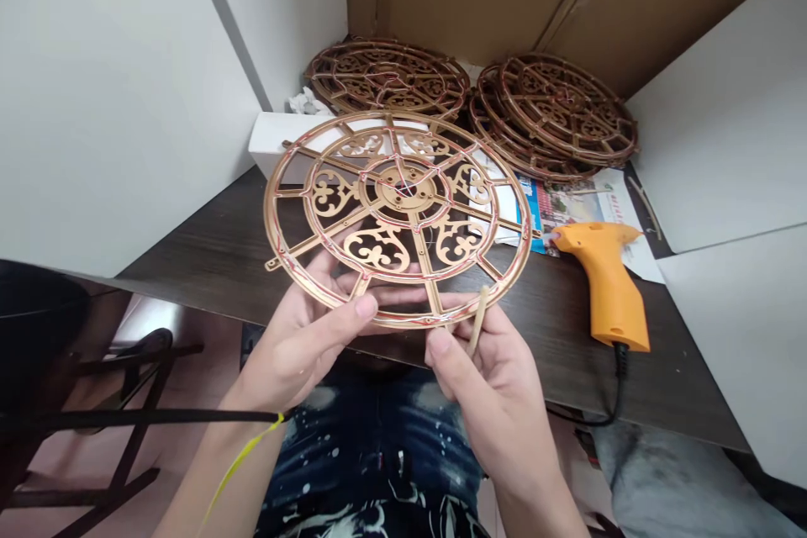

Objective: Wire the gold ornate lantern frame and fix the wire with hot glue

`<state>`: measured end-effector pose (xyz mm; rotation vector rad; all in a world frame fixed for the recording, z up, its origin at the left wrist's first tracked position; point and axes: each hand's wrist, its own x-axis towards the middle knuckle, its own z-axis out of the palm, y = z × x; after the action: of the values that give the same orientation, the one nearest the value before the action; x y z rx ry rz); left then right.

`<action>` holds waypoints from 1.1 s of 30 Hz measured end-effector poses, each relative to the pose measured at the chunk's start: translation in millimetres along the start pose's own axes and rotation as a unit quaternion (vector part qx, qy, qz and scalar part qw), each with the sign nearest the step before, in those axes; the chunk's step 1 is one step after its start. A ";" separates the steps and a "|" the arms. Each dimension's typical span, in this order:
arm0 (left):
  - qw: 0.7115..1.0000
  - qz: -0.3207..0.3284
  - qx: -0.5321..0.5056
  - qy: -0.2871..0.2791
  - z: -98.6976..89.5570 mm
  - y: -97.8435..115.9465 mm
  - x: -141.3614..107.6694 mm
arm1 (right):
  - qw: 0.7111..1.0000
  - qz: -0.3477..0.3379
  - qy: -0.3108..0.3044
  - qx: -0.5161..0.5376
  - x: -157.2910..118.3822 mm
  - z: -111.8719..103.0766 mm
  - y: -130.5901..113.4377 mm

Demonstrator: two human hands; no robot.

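A round, gold-coloured openwork frame (430,252) with scroll ornaments is held up, tilted, in both hands above my lap. Thin red and white wires run along its rings and spokes. My left hand (308,332) grips the near-left rim, thumb on top and fingers beneath. My right hand (492,370) pinches the near-right rim with the thumb. A thin tan stick (477,321) also sits in the right hand, between its fingers. To the right, an orange glue gun (609,282) lies on the table, its nozzle close to the frame's right edge.
Similar round frames lie at the back left (387,76) and in a stack at the back right (567,109). Behind the held frame is a white box (268,139). Printed paper (621,202) lies under the glue gun, whose black cable (621,387) drops over the table edge. White panels and cardboard enclose the table.
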<state>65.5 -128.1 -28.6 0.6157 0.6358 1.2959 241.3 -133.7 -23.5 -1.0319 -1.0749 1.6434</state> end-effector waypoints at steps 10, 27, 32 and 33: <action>0.998 -0.013 0.015 0.056 -4.6 5.0 3.2 | 0.995 -0.008 0.086 0.047 15.2 -37.8 -5.8; 0.993 -0.048 -0.017 0.106 -1.3 5.8 -1.8 | 1.000 -0.006 0.024 0.013 11.7 -35.5 -2.0; 0.999 -0.026 -0.008 0.042 -0.5 2.5 -0.9 | 0.999 -0.022 0.020 -0.014 9.4 -25.7 2.0; 1.000 -0.017 -0.007 0.021 -0.5 2.0 -0.2 | 0.999 -0.023 0.019 -0.020 8.6 -23.3 1.9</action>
<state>63.8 -128.0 -27.5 0.5657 0.6684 1.2832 260.5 -121.1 -33.1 -1.0527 -1.1023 1.5650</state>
